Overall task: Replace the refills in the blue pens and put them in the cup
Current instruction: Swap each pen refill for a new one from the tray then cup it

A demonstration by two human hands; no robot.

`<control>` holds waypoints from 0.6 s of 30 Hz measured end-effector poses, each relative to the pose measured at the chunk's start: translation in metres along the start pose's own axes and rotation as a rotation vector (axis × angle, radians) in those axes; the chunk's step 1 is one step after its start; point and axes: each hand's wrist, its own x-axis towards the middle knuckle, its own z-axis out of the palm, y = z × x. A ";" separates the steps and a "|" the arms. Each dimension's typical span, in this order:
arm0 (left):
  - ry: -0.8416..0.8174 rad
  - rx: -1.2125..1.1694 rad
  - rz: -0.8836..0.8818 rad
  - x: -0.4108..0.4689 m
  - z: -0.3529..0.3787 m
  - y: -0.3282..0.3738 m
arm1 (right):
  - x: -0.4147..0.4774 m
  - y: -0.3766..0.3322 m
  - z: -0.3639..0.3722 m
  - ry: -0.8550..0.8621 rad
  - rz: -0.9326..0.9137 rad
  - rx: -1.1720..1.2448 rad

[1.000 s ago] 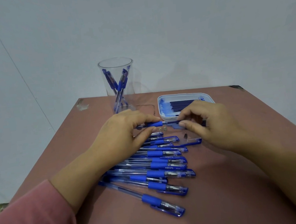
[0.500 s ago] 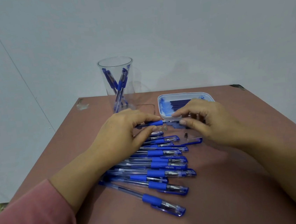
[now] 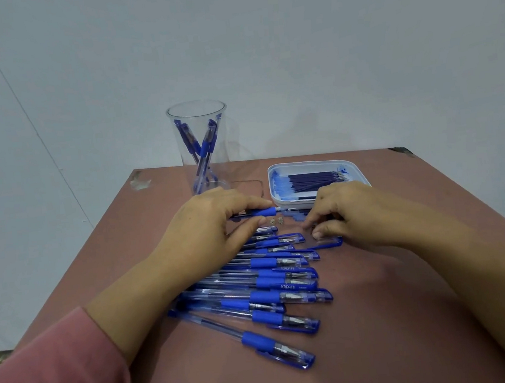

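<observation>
Pen (image 3: 266,212) pinched in my left hand (image 3: 211,227); my right hand (image 3: 351,213) curls just beside, its hold I cannot tell.

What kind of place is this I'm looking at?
Likely a plain indoor workstation set up for one small job: a brownish table against a blank pale wall, holding a row of blue pens, a clear cup and a tray of refills.
</observation>
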 end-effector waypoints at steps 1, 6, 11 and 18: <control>-0.003 0.003 0.003 0.000 0.000 0.000 | 0.000 0.000 0.000 -0.008 0.001 -0.007; 0.000 0.002 -0.001 0.000 0.000 0.001 | -0.005 0.001 0.001 0.252 0.006 0.216; 0.000 -0.001 -0.015 0.000 -0.001 0.000 | -0.015 -0.016 0.001 0.443 -0.075 0.559; 0.000 -0.023 -0.015 -0.001 0.000 0.002 | -0.013 -0.026 0.008 0.473 -0.129 0.512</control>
